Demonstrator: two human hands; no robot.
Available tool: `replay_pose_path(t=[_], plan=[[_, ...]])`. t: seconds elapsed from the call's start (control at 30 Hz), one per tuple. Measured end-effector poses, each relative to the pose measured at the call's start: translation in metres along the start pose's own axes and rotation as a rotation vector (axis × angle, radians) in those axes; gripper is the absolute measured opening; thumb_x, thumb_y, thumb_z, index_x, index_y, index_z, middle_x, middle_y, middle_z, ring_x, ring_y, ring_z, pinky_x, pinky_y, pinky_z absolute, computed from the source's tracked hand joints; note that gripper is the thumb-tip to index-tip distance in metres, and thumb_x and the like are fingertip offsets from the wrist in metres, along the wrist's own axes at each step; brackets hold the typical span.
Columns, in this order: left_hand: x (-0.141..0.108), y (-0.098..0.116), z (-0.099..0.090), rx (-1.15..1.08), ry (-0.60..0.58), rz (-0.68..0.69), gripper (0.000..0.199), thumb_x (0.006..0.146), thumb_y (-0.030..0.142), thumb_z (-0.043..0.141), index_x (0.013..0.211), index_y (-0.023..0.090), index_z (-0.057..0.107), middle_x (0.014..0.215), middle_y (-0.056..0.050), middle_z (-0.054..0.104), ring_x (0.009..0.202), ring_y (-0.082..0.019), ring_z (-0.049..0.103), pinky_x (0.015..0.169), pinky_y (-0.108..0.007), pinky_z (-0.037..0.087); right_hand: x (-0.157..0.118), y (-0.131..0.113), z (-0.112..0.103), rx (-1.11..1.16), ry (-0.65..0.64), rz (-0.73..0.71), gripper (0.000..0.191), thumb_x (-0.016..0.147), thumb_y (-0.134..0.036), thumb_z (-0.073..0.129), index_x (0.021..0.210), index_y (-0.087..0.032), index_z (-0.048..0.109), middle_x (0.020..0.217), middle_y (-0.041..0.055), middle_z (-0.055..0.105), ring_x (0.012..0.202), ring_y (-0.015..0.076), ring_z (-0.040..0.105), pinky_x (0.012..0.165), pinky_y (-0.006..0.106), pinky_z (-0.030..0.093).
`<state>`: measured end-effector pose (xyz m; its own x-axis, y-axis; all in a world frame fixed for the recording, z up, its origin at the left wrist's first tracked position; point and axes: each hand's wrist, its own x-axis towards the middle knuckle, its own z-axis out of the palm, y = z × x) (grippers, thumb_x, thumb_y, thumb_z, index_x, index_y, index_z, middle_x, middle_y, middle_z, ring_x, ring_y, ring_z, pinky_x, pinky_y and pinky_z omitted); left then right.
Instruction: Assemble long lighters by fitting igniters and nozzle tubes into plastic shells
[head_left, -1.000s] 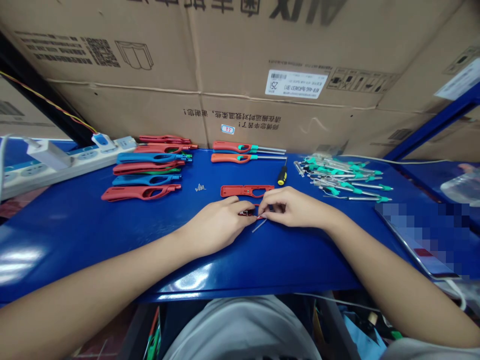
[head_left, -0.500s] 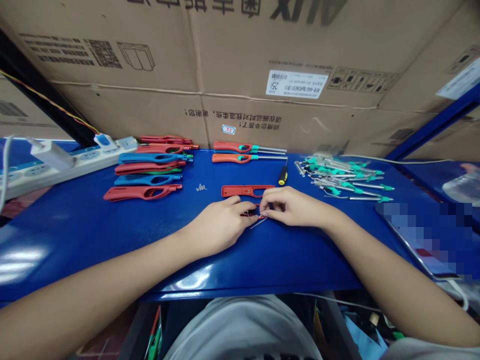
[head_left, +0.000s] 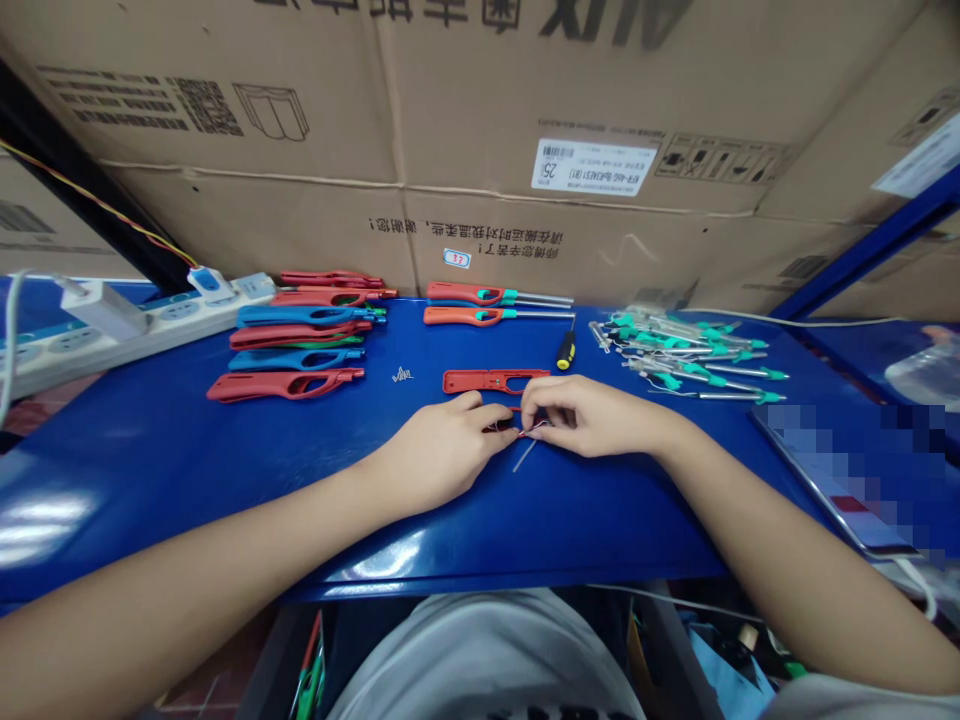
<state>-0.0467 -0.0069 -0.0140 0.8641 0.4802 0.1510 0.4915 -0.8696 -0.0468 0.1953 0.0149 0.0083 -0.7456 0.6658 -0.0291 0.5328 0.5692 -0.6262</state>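
- L hand (head_left: 442, 452) is grasping the red held part (head_left: 515, 408) by its fingertips; how tightly, can't tell, fingers are covering most of it.
- R hand (head_left: 596, 415) is pinching thin wire (head_left: 538, 427) at that part, thumb & forefinger closing together.
- Held part: 1 pc, sitting approx. mid-table under both hands; long axis running roughly L–R as far as it's showing; can't tell which end is pointing where.
- 1 clear tube (head_left: 525, 456) is jutting out by the R fingertips, slanting down-left twd the person.
- 1 red half-shell (head_left: 471, 382) is lying just beyond the hands, inner side facing up, long axis L–R, solid end pointing L, looped end pointing R.
- 2 lighters (head_left: 459, 316) are lying parallel farther back, metal rods pointing R.
- 1 screwdriver (head_left: 566, 352), black & yellow, is lying beyond the R hand, handle facing the person.
- Small screws (head_left: 403, 376) are sitting in 1 little pile L of the half-shell, too tiny for counting.
- Approx. 6 red, orange-red & blue handles (head_left: 259, 386) are lining up on the L, green bits peeking out betw. them.
- Rod pcs (head_left: 679, 352) w/ teal fittings are overlapping in 1 heap on the R, too tangled for counting.
- 1 white power strip (head_left: 176, 318) is running along the far L of the blue table (head_left: 600, 520).
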Motion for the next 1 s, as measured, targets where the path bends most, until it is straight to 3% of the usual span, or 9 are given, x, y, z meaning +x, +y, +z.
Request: replay_pose_path(t=[0.23,0.63,0.77,1.0], plan=[[-0.0006,0.0005,0.0008,0.016,-0.001,-0.003,0.041,0.095,0.012,0.053,0.133,0.021,0.064,0.131,-0.009,0.065,0.099,-0.025,0.06,0.081,-0.035,0.056,0.0017,0.0026,0.0016,0.013,0.016,0.075,0.01,0.087,-0.016,0.061,0.095,-0.015,0.067,0.07,-0.0011,0.059,0.058,0.0104,0.049,0.056,0.023,0.041],[-0.0008,0.0,-0.0002,-0.06,0.047,0.008,0.036,0.096,0.011,0.053,0.128,0.019,0.067,0.131,-0.007,0.067,0.103,-0.025,0.063,0.088,-0.037,0.056,0.0027,0.0043,0.0021,-0.011,0.051,0.095,0.006,0.088,-0.019,0.062,0.087,-0.016,0.067,0.077,0.0013,0.065,0.062,0.0102,0.048,0.059,0.022,0.038],[0.0001,0.0,-0.0004,-0.2,0.106,-0.059,0.024,0.1,0.016,0.05,0.116,0.016,0.068,0.118,-0.008,0.072,0.103,-0.024,0.067,0.091,-0.038,0.056,0.0019,0.002,0.0,0.037,0.04,0.148,0.01,0.087,-0.025,0.065,0.085,-0.015,0.067,0.063,-0.0026,0.056,0.056,0.0094,0.044,0.055,0.022,0.037],[0.0016,0.0009,-0.0012,-0.368,0.099,-0.191,0.014,0.095,0.017,0.062,0.108,0.016,0.065,0.105,-0.009,0.073,0.098,-0.024,0.07,0.087,-0.037,0.056,0.0036,0.0017,0.002,0.026,0.057,0.161,0.009,0.085,-0.023,0.066,0.081,-0.015,0.066,0.062,-0.0026,0.056,0.055,0.0093,0.046,0.056,0.022,0.037]])
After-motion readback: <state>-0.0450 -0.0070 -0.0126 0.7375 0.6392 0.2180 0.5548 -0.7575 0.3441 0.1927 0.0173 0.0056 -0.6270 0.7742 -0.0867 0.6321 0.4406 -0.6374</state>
